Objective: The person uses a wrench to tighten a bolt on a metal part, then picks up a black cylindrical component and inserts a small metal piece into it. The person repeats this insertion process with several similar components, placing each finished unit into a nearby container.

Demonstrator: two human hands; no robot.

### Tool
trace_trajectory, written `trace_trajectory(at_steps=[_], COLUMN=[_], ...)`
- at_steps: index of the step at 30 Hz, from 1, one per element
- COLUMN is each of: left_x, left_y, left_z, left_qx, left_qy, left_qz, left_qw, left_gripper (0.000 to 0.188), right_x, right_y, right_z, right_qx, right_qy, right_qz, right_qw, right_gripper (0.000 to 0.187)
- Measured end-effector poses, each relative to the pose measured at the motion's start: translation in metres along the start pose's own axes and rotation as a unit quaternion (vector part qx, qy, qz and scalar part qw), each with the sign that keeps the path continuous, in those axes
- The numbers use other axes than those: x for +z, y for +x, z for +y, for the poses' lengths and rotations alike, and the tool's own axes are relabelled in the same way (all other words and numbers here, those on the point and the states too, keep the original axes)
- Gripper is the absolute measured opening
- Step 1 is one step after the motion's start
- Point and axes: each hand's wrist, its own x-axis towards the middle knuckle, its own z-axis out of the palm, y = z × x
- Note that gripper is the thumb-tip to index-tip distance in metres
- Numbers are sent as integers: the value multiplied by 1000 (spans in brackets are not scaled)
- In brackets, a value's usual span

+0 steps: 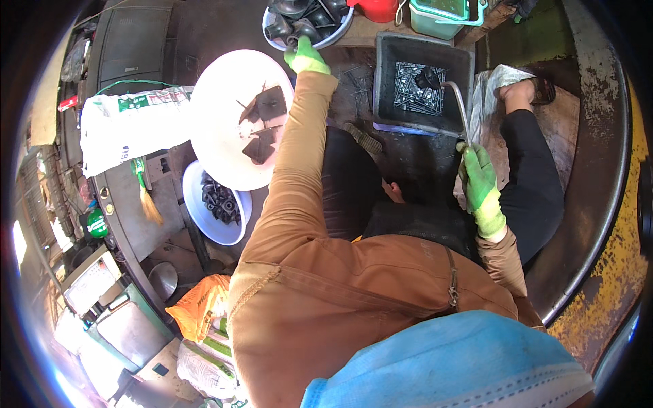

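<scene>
My left hand [307, 57], in a green and pale yellow glove, reaches to the near edge of a round white basin [348, 28] of black cone-shaped parts. Its fingers are closed on one black cone-shaped part [291, 42], partly hidden by the glove. My right hand [481, 185], gloved alike, is wrapped round the lower end of a bent metal rod [460, 109]. The rod's far end turns left over a dark rectangular bin [384, 81] of silvery bolts [411, 98]. A small black piece [428, 77] shows at that end; I cannot tell whether it is attached.
A large white basin [211, 115] with dark flat pieces stands left of my left arm. Below it is a smaller basin [197, 228] of small black parts. Farther left lie a white sack [136, 122] and brush [149, 204]. A green container [435, 26] stands behind the bin.
</scene>
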Motion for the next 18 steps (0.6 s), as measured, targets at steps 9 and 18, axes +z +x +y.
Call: trace_trajectory(at_steps=[9,18], left_x=[-28,-22], left_y=[56,62], left_z=[-33,-43], left_qx=[-246,-207], left_qy=[-207,-229], left_qz=[-2,46], left_qw=[947,950], left_gripper=[55,35], right_x=[4,11], right_y=[-3,-3], right_z=[-5,-27], right_qx=[124,168], right_qy=[90,150], right_qz=[10,-4], right_qw=[988,974], right_gripper=[27,26])
